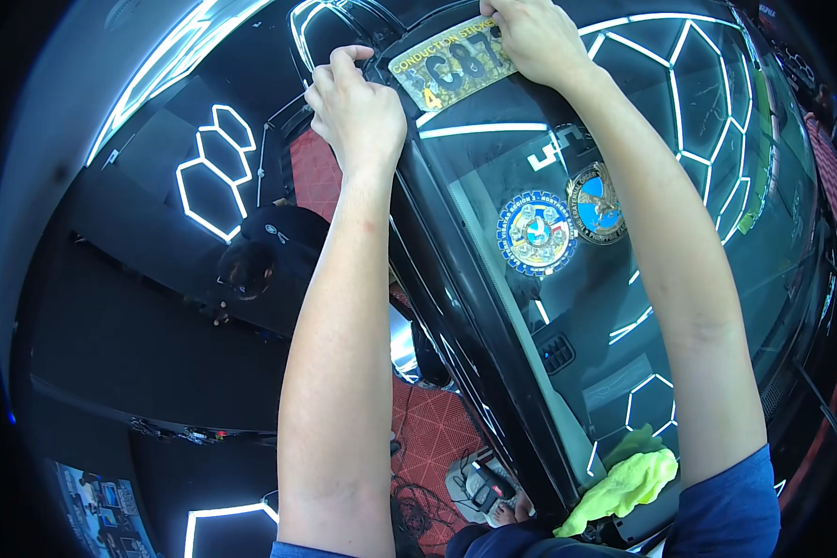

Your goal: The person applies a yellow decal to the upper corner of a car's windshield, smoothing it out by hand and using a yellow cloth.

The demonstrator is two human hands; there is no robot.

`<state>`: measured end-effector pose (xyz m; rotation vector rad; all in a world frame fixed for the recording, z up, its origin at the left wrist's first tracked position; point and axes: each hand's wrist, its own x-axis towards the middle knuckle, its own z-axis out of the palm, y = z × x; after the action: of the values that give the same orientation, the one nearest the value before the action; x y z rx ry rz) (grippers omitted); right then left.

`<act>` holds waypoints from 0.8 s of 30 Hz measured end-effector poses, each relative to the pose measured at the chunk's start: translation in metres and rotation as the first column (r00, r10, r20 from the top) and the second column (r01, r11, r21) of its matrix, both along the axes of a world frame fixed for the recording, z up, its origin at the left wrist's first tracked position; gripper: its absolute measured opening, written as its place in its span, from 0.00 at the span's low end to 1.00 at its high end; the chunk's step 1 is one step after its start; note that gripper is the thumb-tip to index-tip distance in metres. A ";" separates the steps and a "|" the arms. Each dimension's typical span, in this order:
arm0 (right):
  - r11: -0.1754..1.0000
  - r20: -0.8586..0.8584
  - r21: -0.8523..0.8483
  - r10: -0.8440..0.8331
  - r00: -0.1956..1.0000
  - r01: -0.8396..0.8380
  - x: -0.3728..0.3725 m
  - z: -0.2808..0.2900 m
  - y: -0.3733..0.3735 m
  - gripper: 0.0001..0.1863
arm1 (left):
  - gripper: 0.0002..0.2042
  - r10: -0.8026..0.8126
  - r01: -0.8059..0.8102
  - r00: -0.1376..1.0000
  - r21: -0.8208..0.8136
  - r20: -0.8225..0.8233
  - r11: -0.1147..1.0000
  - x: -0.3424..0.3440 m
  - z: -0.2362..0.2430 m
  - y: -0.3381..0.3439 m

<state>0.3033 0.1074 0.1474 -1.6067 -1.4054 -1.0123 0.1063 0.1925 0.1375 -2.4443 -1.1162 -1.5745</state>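
A yellow-green sticker (458,63) with dark printed characters sits at the top of a dark car's windshield (567,307). At its left end, my left hand (358,116) is bent over the black windshield frame, fingers curled and fingertips partly hidden. My right hand (541,42) is at the sticker's upper right corner, its fingers curled in and partly cut off by the picture's top edge. What either hand pinches cannot be made out. Lower on the glass are a round blue-and-white decal (537,232) and a round gold-and-blue decal (598,205).
A lime-green cloth (623,488) lies at the windshield's lower end. Left of the black pillar (465,353), a person in dark clothes (284,242) is low beside the car. Red floor tiles (428,418) carry dark cables (418,507). Hexagonal lights reflect in the glass.
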 end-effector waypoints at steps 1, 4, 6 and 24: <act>1.000 0.000 -0.003 -0.001 1.000 0.001 0.001 -0.001 -0.001 0.05 | 0.18 -0.020 0.018 0.999 -0.054 -0.032 0.998 0.000 0.001 -0.002; 1.000 0.002 -0.004 0.007 1.000 -0.007 -0.001 0.001 -0.003 0.05 | 0.20 0.020 -0.022 0.999 0.070 0.029 0.997 0.003 -0.004 0.004; 0.999 -0.031 0.030 0.032 0.999 -0.031 -0.004 0.000 -0.004 0.04 | 0.20 0.019 -0.021 0.999 0.072 0.028 0.997 0.002 -0.005 0.007; 0.995 -0.046 0.100 0.031 0.998 -0.027 0.003 -0.005 0.003 0.08 | 0.19 -0.029 0.028 0.999 -0.044 -0.029 0.999 -0.003 0.001 0.003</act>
<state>0.3066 0.1099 0.1420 -1.5241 -1.3226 -1.0053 0.1038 0.1953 0.1381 -2.5133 -1.1285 -1.5323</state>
